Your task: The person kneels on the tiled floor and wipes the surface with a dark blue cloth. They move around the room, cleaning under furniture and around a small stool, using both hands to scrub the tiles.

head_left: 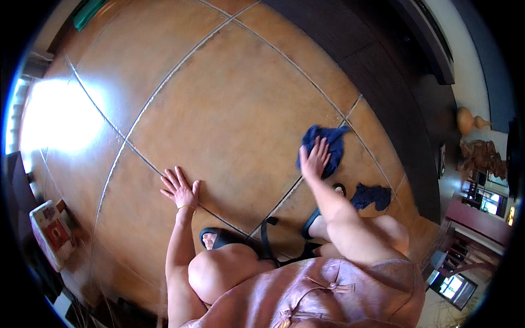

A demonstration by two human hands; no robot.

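Brown floor tiles (229, 106) with pale grout lines spread before me. My right hand (316, 159) presses flat on a bunched blue cloth (336, 143), which lies on the floor beside a grout crossing. My left hand (180, 189), with a thin bracelet at the wrist, is spread with its fingers apart over the tiles and holds nothing. A second, darker blue cloth (371, 197) lies crumpled to the right of my sandalled foot, nearer to me than the first.
A dark furniture base (381, 78) borders the floor at the right. My black sandals (223, 238) and a dangling black strap (265, 238) are close to my knees. A box with printed sides (53, 235) stands at the far left. Something green (87, 14) shows at the top left.
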